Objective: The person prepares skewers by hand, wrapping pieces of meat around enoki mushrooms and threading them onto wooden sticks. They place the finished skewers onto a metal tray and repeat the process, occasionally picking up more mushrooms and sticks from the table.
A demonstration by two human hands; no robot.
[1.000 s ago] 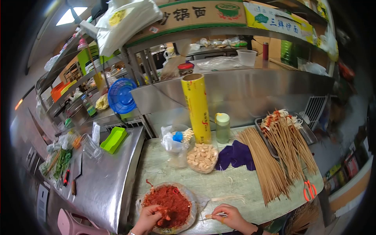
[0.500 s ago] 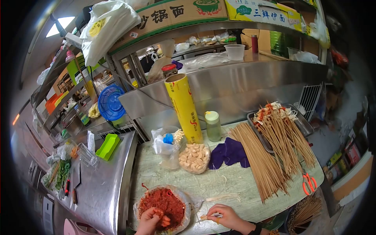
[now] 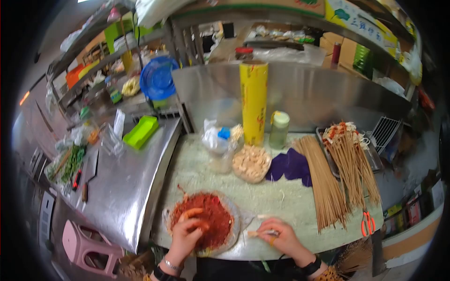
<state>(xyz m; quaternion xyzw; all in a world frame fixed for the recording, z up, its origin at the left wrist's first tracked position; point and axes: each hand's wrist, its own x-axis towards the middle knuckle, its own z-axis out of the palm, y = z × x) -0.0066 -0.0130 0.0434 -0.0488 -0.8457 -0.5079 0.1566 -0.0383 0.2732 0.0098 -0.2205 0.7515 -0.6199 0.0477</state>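
Over a plastic-lined bowl of red chopped paste [image 3: 218, 222], my left hand [image 3: 188, 229] has its fingers curled and tinted red. Whatever they may pinch is too small to name. To the right, my right hand [image 3: 279, 236] is closed on a small pale piece [image 3: 253, 233], low over the green table near its front edge. Behind the bowl sits a bag of pale, crescent-shaped pieces [image 3: 251, 163]. A dark purple cloth [image 3: 289, 167] lies beside it. Bare wooden skewers [image 3: 322, 187] form a long bundle right of the cloth. Loaded skewers [image 3: 349, 154] rest across a metal tray [image 3: 375, 160].
A yellow roll [image 3: 253, 103] and a lidded bottle [image 3: 279, 130] stand at the back. Orange-handled scissors [image 3: 368, 223] lie at the right edge. The left steel counter [image 3: 126, 187] holds a green tray [image 3: 141, 132] and a knife [image 3: 92, 171]. A pink stool [image 3: 89, 246] stands below.
The view has shifted, showing more of the floor and both wrists. My left hand's fingers are more spread over the paste. My right hand still holds the pale piece.
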